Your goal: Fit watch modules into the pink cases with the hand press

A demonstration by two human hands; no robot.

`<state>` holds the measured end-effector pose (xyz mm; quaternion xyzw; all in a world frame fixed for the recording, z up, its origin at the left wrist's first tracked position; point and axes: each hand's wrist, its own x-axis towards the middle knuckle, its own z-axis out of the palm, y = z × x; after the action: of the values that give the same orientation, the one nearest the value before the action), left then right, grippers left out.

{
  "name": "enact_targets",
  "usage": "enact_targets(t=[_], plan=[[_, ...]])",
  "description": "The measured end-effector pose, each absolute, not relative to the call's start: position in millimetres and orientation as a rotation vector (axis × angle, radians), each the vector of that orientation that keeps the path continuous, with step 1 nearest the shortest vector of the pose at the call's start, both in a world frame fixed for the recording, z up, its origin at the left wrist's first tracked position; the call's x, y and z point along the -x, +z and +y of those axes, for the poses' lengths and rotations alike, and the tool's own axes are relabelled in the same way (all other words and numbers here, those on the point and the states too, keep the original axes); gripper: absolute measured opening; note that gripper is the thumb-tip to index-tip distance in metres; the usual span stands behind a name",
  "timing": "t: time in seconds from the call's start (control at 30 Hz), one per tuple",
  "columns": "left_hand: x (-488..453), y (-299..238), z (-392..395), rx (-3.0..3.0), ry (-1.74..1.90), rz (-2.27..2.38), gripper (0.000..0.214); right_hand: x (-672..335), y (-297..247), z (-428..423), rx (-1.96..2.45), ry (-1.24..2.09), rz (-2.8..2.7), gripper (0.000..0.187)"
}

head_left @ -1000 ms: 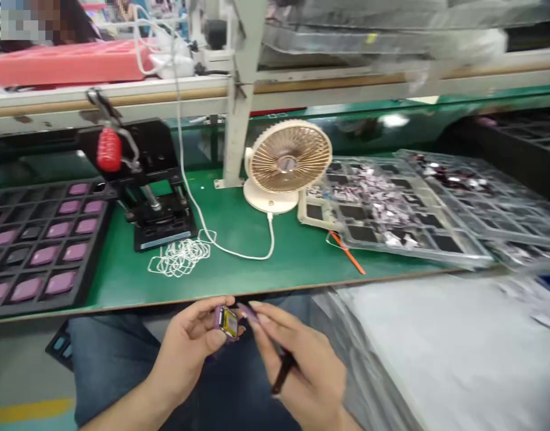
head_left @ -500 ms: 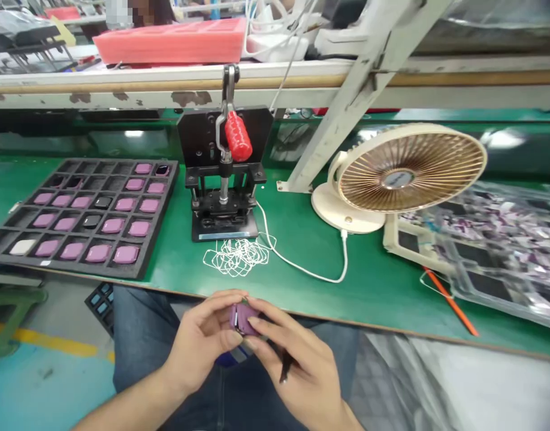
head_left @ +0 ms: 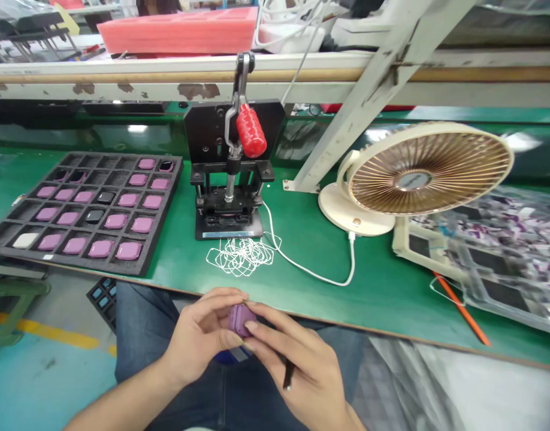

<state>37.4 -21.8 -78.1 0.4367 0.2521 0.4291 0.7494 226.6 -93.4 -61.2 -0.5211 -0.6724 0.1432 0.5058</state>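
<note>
Both my hands meet just below the bench's front edge, over my lap. My left hand (head_left: 202,341) pinches a small purple square casing (head_left: 239,318) from the left. My right hand (head_left: 297,371) presses fingertips on the same casing from the right and also holds a thin dark tool (head_left: 287,375) against its palm. Straight ahead on the green bench (head_left: 302,245) stands a black hand press (head_left: 228,179) with a red handle (head_left: 250,130). A heap of thin white rings (head_left: 241,256) lies in front of the press.
A black foam tray (head_left: 14,209) with several purple casings sits at the left. A beige desk fan (head_left: 419,173) with a white cable stands at the right, beside clear plastic trays (head_left: 504,251) of parts and an orange pencil (head_left: 461,308). A pink foam slab (head_left: 180,33) rests on the shelf above.
The view swung left, bringing the press to the centre. The casing, first showing a yellow inside, got covered by a purple piece; both hands now press it together.
</note>
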Motion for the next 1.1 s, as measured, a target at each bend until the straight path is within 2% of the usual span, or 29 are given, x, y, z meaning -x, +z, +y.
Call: enact_targets(t=[0.33,0.57,0.7,0.83,1.0,1.1], plan=[[-36,-79,-16,-0.999,0.919,0.608,0.047,-221,-78,-94,1.221,0.148,-1.777,0.043],[-43,-82,-25,-0.98,0.964,0.751,0.038,-210,-87,-87,1.277,0.053,-1.78,0.044],[-42,-77,-24,-0.809,0.987,0.812,0.025,-207,-68,-80,1.382,0.233,-1.644,0.03],[-40,-71,-19,-0.783,1.023,0.726,0.029,-209,-55,-74,1.351,0.374,-1.855,0.01],[-43,-69,-21,-0.788,1.064,0.726,0.023,-205,-60,-71,1.205,0.386,-1.811,0.016],[-40,-67,-17,-1.095,1.075,0.837,0.024,-206,-61,-71,1.248,0.762,-1.549,0.032]])
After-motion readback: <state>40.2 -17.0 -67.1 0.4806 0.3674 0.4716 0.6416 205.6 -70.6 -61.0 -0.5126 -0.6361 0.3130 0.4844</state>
